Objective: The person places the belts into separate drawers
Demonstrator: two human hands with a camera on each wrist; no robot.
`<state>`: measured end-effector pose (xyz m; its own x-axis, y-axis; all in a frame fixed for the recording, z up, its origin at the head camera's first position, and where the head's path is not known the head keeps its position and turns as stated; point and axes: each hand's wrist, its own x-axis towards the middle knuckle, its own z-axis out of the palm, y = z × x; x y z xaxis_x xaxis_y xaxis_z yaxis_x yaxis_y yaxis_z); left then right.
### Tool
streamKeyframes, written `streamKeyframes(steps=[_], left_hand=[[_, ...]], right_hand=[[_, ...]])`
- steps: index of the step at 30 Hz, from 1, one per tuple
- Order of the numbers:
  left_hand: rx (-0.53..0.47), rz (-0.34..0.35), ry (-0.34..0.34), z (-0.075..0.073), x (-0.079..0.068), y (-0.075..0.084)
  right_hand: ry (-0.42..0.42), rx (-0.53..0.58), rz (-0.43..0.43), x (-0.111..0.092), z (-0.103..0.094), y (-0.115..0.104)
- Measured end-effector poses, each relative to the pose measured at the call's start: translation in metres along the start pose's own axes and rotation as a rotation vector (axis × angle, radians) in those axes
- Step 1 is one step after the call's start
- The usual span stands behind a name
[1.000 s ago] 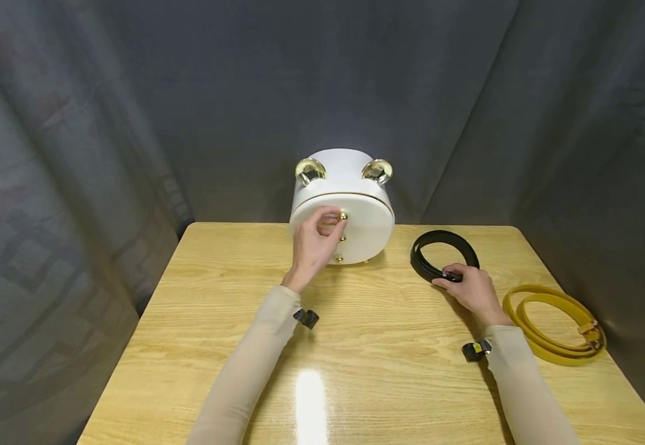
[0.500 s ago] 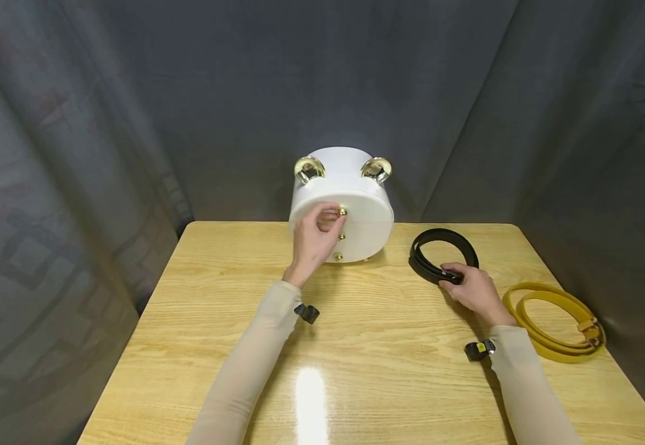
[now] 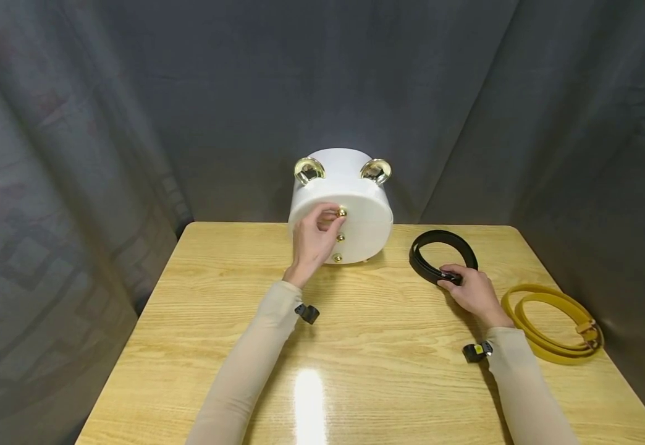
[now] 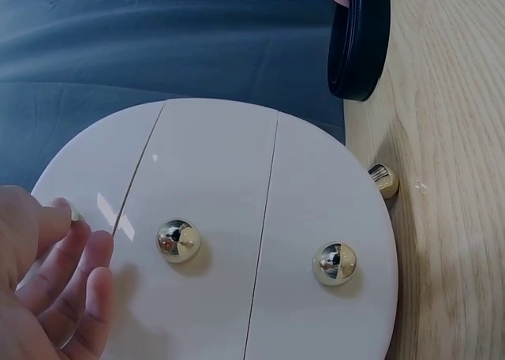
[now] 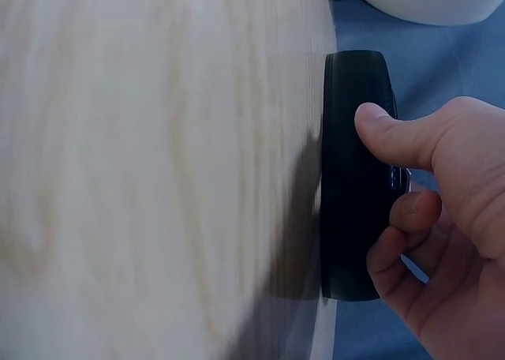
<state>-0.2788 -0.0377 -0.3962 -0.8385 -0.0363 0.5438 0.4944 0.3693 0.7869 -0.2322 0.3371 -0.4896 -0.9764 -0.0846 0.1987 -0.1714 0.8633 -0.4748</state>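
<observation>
A white rounded drawer box (image 3: 367, 225) with two gold ears stands at the back middle of the table. My left hand (image 3: 312, 241) pinches its top gold knob (image 3: 341, 212) between thumb and fingertips. In the left wrist view, that knob is mostly hidden by the fingers, while the middle knob (image 4: 178, 241) and lower knob (image 4: 334, 264) show plainly; the three drawer fronts lie level. To the right, my right hand (image 3: 474, 290) grips a coiled black belt (image 3: 421, 262) near its buckle, thumb on the near side. The belt stands on its edge on the wood.
A coiled yellow belt (image 3: 571, 307) lies at the right side of the table (image 3: 233, 371), beside my right wrist. Dark grey curtains (image 3: 233, 111) hang close behind the table and along both sides.
A dark line along the top of the box's front has gone; the top drawer has moved in with my left hand. My right thumb has shifted slightly right on the black belt.
</observation>
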Motion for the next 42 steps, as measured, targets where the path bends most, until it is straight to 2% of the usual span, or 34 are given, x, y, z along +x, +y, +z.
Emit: streamKeyframes(steps=[13, 18, 23, 29, 34, 37, 41, 42], left_hand=[[0.003, 0.018, 0.019, -0.002, -0.004, -0.003], [0.080, -0.024, -0.013, -0.006, -0.013, -0.007], [0.157, -0.074, -0.080, -0.008, -0.023, -0.017], [0.182, -0.110, -0.134, -0.008, -0.031, -0.025], [0.190, -0.100, -0.169, -0.008, -0.034, -0.032], [0.062, -0.150, -0.197, -0.007, -0.037, -0.037], [-0.199, -0.285, -0.220, -0.005, -0.039, -0.042], [-0.237, -0.307, -0.222, -0.003, -0.040, -0.042]], right_hand=[[0.009, -0.008, -0.005, -0.001, -0.001, -0.002], [0.012, -0.004, -0.001, -0.001, 0.002, -0.003], [0.011, -0.001, 0.006, 0.000, 0.004, -0.006], [0.000, 0.001, 0.018, 0.001, 0.005, -0.010], [0.003, 0.001, 0.020, 0.002, 0.005, -0.010], [0.001, 0.000, 0.021, 0.002, 0.004, -0.010], [-0.007, -0.004, 0.033, 0.001, 0.003, -0.010], [-0.008, -0.003, 0.035, 0.001, 0.003, -0.010]])
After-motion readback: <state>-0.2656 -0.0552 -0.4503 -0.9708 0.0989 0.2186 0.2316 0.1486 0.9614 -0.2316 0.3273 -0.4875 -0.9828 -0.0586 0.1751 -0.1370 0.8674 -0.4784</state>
